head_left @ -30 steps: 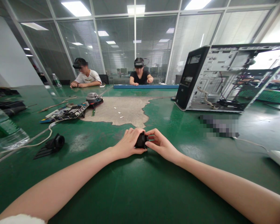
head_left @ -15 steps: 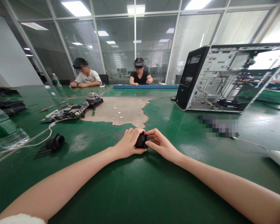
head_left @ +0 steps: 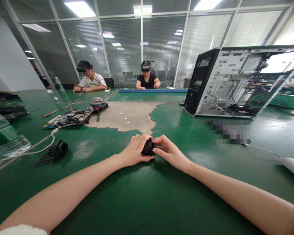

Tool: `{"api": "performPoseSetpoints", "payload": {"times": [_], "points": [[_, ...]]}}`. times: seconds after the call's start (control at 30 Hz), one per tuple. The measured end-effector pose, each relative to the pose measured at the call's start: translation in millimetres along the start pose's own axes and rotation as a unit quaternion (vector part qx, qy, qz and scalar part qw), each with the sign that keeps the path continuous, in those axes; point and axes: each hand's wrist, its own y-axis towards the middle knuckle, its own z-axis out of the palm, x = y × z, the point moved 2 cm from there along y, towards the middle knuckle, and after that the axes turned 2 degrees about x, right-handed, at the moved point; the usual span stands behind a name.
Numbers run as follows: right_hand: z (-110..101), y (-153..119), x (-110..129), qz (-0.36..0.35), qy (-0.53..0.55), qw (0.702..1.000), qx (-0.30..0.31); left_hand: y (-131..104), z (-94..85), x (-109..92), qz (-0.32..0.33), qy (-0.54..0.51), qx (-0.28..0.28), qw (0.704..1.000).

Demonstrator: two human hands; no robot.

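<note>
A small black boxy part (head_left: 147,148), its exact kind unclear, is held between my hands just above or on the green table (head_left: 147,199). My left hand (head_left: 134,150) wraps around its left side, thumb along the near edge and fingers over the far side. On its right end, the fingertips and thumb of my right hand (head_left: 169,150) pinch a narrower black piece. The fingers cover much of the part. To the left lies another black plastic piece with a round opening (head_left: 61,149) and a slatted flat section.
A circuit board (head_left: 70,117) and a metal-topped fan or cooler (head_left: 98,103) lie at the back left, beside a plastic bottle (head_left: 7,137) and a pale cable. An opened computer case (head_left: 222,85) stands at right. Two people sit across the table.
</note>
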Motion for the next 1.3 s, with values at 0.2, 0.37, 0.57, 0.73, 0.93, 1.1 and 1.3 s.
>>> {"api": "performPoseSetpoints", "payload": {"times": [0.2, 0.37, 0.57, 0.73, 0.93, 1.1, 1.3], "points": [[-0.2, -0.4, -0.4, 0.037, -0.004, 0.999, 0.009, -0.1, -0.1, -0.2, 0.003, 0.004, 0.0, 1.0], [1.4, -2.0, 2.6, 0.016, 0.03, 0.999, 0.031, -0.1, -0.2, -0.4, 0.002, 0.007, 0.0, 1.0], [0.3, 0.0, 1.9, 0.024, 0.008, 1.0, 0.003, -0.5, 0.0, 0.1, 0.006, 0.003, -0.003, 1.0], [-0.3, 0.7, 0.9, 0.04, -0.006, 0.999, 0.009, -0.3, 0.6, 0.3, 0.002, 0.0, -0.001, 1.0], [1.3, -0.2, 1.6, 0.024, 0.055, 0.998, 0.035, -0.1, 0.6, 0.0, 0.002, 0.004, -0.001, 1.0], [0.8, 0.8, -1.2, 0.01, 0.029, 1.0, 0.006, -0.2, 0.2, -0.3, 0.0, 0.006, 0.001, 1.0], [2.2, -1.6, 3.5, 0.006, -0.031, 0.999, 0.002, 0.2, 1.3, 1.2, 0.003, 0.009, -0.001, 1.0]]}}
